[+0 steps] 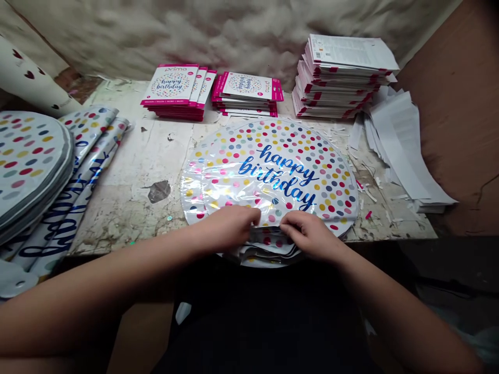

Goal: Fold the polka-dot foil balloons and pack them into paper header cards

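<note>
A flat round foil balloon (273,150), white with coloured dots and blue "happy birthday" lettering, lies in front of me on top of other balloons like it. My left hand (237,224) is closed, its fingers pinching the balloon's near edge just left of the middle. Close beside it on the right, my right hand (302,231) pinches the same edge between thumb and fingers. Below my hands, the layered edges of the lower balloons (268,254) hang a little past the table's front edge. The balloon's left part looks creased and shiny.
Pink-and-white printed packets (169,88) lie piled at the back, beside another packet pile (249,88). A tall stack of packets (343,78) stands back right, near loose white paper sheets (405,145). More dotted balloons (31,161) fill the left side. Paper scraps litter the worn table (132,182).
</note>
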`<action>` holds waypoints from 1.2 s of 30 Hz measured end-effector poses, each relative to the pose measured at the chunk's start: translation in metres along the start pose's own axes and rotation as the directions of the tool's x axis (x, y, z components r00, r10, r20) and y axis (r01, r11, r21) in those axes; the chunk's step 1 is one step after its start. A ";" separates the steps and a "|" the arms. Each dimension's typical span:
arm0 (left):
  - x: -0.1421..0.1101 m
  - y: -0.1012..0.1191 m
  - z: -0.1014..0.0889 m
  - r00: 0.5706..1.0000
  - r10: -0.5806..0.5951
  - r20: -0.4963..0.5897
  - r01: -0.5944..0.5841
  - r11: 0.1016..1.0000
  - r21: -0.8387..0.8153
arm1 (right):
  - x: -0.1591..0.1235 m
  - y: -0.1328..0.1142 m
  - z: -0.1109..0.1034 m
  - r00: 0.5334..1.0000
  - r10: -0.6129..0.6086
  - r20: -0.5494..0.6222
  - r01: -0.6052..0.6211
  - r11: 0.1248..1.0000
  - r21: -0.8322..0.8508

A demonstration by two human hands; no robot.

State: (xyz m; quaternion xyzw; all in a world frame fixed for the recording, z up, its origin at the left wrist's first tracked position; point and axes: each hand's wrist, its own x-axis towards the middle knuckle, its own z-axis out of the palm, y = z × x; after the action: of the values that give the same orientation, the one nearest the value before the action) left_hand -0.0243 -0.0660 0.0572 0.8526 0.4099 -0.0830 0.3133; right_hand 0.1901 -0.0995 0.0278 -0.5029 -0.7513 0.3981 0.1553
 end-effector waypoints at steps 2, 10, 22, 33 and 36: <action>-0.024 -0.010 -0.001 0.997 -0.027 -0.066 0.037 0.987 0.154 | -0.001 0.002 -0.002 0.998 0.007 -0.067 -0.004 0.999 0.034; -0.046 -0.059 0.006 0.894 0.098 -0.438 -0.030 0.987 0.160 | -0.026 -0.010 0.000 0.938 -0.276 -0.212 0.219 0.942 -0.256; -0.015 -0.089 0.039 0.889 0.352 -0.292 -0.297 0.930 0.219 | -0.058 0.104 -0.045 0.888 -0.039 -0.458 -0.264 0.772 -0.579; 0.007 -0.116 -0.037 0.966 -0.152 -0.208 0.077 0.942 -0.327 | 0.020 0.131 -0.149 0.953 0.280 -0.120 -0.251 0.945 0.210; 0.034 -0.118 -0.061 0.818 -0.460 -0.346 0.339 0.871 -0.356 | 0.059 0.134 -0.155 0.887 0.405 -0.223 -0.342 0.899 0.272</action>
State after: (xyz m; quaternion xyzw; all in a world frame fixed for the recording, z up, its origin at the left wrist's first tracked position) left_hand -0.0979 0.0475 0.0368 0.6910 0.6461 0.0966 0.3096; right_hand 0.3468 0.0449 0.0150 -0.6681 -0.5607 0.4296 0.2338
